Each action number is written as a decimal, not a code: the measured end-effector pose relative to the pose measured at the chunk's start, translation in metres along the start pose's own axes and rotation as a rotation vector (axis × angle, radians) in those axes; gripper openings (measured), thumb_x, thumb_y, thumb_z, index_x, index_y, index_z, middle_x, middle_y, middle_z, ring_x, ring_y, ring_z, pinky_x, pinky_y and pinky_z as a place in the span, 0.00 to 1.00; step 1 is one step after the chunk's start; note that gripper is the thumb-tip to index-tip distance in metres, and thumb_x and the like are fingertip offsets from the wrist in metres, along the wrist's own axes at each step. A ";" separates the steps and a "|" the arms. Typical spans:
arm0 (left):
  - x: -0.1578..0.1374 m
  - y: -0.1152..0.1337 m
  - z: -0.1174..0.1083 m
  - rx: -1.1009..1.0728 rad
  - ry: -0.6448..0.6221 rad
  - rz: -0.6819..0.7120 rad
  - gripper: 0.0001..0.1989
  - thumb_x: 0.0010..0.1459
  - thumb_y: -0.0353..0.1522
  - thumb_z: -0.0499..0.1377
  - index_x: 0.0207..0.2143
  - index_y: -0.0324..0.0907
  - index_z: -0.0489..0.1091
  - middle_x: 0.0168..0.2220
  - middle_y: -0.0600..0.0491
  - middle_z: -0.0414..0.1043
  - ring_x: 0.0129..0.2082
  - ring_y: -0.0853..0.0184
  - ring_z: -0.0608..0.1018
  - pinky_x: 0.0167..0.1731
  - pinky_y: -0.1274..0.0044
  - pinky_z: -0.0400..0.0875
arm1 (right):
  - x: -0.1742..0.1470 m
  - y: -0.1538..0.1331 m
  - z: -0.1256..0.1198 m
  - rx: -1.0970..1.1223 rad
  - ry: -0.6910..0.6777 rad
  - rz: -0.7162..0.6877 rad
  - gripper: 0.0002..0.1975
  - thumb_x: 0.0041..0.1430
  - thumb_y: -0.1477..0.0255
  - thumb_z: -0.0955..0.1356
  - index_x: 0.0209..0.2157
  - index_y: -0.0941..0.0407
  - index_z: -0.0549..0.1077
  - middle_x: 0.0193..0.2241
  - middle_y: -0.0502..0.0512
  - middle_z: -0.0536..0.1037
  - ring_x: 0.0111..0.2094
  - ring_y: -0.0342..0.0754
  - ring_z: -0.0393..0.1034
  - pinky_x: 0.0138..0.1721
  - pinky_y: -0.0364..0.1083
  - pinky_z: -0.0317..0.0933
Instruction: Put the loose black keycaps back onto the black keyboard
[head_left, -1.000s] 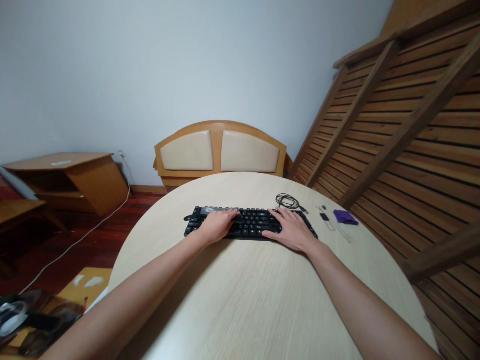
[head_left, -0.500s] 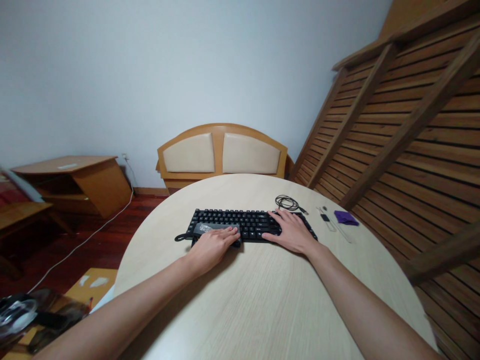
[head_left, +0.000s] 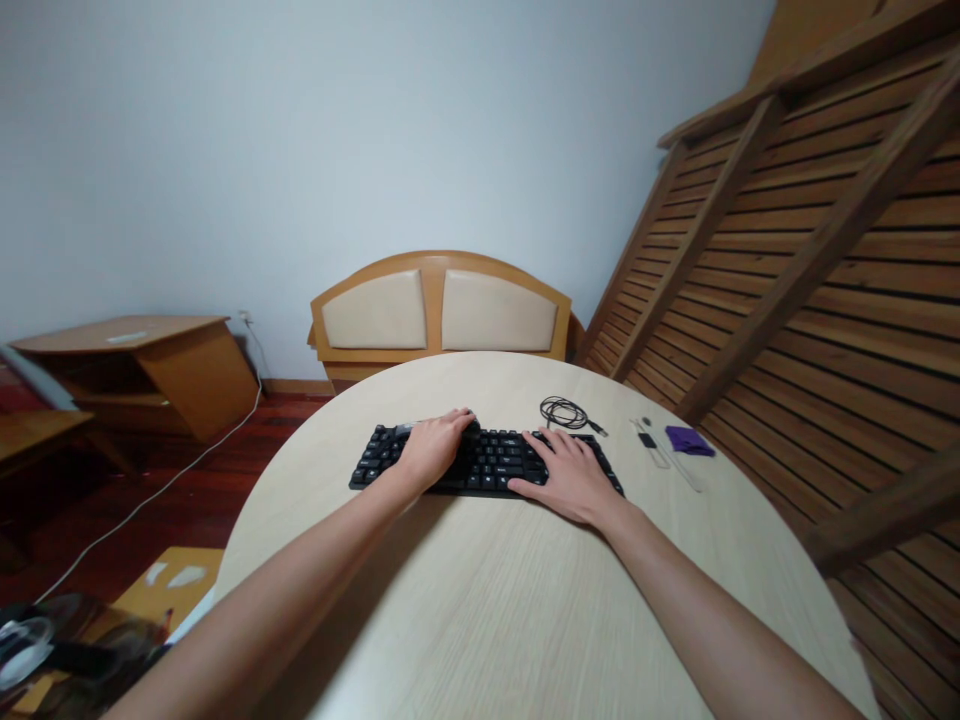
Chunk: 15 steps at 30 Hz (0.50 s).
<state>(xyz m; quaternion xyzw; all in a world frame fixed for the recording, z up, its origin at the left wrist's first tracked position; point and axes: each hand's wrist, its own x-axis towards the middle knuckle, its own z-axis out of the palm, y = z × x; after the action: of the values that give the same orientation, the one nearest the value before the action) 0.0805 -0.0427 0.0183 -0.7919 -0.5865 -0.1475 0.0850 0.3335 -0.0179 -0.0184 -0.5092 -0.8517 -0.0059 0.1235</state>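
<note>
A black keyboard (head_left: pixel 495 465) lies across the far half of a round pale wooden table (head_left: pixel 487 610). My left hand (head_left: pixel 436 447) lies over the keyboard's left-middle, near its far edge, closed over a grey bar-shaped tool that is almost wholly hidden; only a grey tip (head_left: pixel 406 428) shows. My right hand (head_left: pixel 564 474) rests flat on the keyboard's right part with its fingers spread and holds nothing.
A coiled black cable (head_left: pixel 559 411), a small clear tool (head_left: pixel 651 444) and a purple cloth (head_left: pixel 688 440) lie right of the keyboard. A padded wooden headboard (head_left: pixel 439 310) stands behind the table, a slatted wooden frame (head_left: pixel 787 280) leans at right, a cabinet (head_left: pixel 142 360) stands at left.
My left hand swept the grey tool from the keyboard's far edge down to its near edge, then back up to the far edge. The right hand stayed in place.
</note>
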 end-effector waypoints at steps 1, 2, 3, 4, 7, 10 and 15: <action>0.002 0.003 0.004 0.000 -0.014 0.002 0.22 0.64 0.20 0.53 0.57 0.44 0.69 0.60 0.49 0.71 0.55 0.61 0.78 0.54 0.70 0.73 | 0.000 0.000 0.000 -0.001 0.003 0.001 0.49 0.54 0.35 0.60 0.68 0.50 0.60 0.68 0.62 0.59 0.68 0.66 0.49 0.65 0.62 0.44; 0.002 0.006 0.008 0.002 -0.025 0.001 0.21 0.63 0.20 0.53 0.56 0.43 0.69 0.58 0.48 0.73 0.53 0.61 0.78 0.53 0.70 0.73 | 0.000 -0.001 0.000 -0.002 0.006 0.002 0.49 0.54 0.35 0.60 0.68 0.50 0.60 0.68 0.62 0.59 0.68 0.66 0.49 0.65 0.62 0.44; 0.002 0.008 0.011 0.005 -0.032 -0.004 0.21 0.63 0.20 0.53 0.55 0.42 0.70 0.56 0.47 0.74 0.52 0.61 0.79 0.52 0.71 0.73 | -0.001 -0.001 -0.001 -0.002 0.008 0.003 0.49 0.54 0.35 0.60 0.68 0.50 0.60 0.68 0.61 0.59 0.68 0.66 0.49 0.65 0.62 0.44; 0.001 0.011 0.013 0.009 -0.034 -0.010 0.20 0.63 0.20 0.53 0.55 0.41 0.70 0.54 0.46 0.75 0.51 0.60 0.80 0.51 0.70 0.74 | -0.001 -0.001 -0.001 -0.002 0.010 0.004 0.49 0.54 0.34 0.60 0.68 0.50 0.60 0.68 0.61 0.59 0.68 0.66 0.49 0.65 0.62 0.44; -0.004 0.015 0.015 0.021 -0.029 -0.018 0.21 0.62 0.19 0.52 0.55 0.41 0.70 0.52 0.45 0.76 0.48 0.59 0.81 0.50 0.69 0.74 | -0.001 -0.002 -0.002 0.000 0.012 0.009 0.49 0.53 0.34 0.60 0.68 0.50 0.60 0.68 0.60 0.59 0.67 0.66 0.50 0.65 0.62 0.44; -0.010 0.017 0.014 0.026 -0.029 -0.002 0.21 0.61 0.20 0.53 0.55 0.40 0.70 0.51 0.45 0.77 0.47 0.58 0.81 0.49 0.69 0.75 | -0.001 -0.003 -0.003 0.002 0.012 0.011 0.50 0.53 0.34 0.61 0.68 0.50 0.60 0.68 0.61 0.59 0.67 0.66 0.51 0.65 0.62 0.45; -0.022 0.021 0.011 0.021 -0.028 0.032 0.22 0.61 0.20 0.53 0.57 0.39 0.69 0.54 0.44 0.75 0.48 0.58 0.81 0.50 0.67 0.75 | 0.000 -0.002 -0.003 0.003 0.017 0.007 0.49 0.53 0.34 0.61 0.68 0.50 0.60 0.67 0.61 0.60 0.67 0.65 0.51 0.65 0.62 0.45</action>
<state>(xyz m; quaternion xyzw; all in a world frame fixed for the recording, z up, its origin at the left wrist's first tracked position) 0.0958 -0.0654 0.0015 -0.8023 -0.5762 -0.1290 0.0875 0.3321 -0.0197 -0.0154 -0.5121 -0.8487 -0.0086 0.1316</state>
